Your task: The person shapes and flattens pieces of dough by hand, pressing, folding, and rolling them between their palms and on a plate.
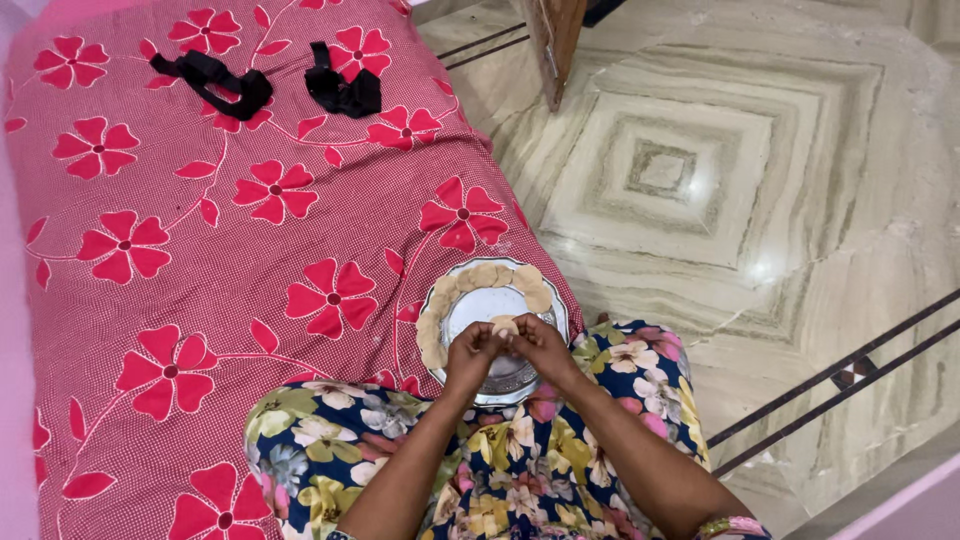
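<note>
home | bed with floral sheet | polished marble floor

Left hand: raised, curled inward, fingertips meeting those of the other hand.
Right hand: raised, curled inward, knuckles up.
Fingers: bunched together in a pinch between both hands.
Forearms: bare, rising from the lower edge, converging toward the wrists.
Right wrist: bent slightly.

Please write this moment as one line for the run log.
left hand: pinching dough piece | right hand: pinching same piece | steel plate: folded pieces along rim | bed: red floral sheet
</note>
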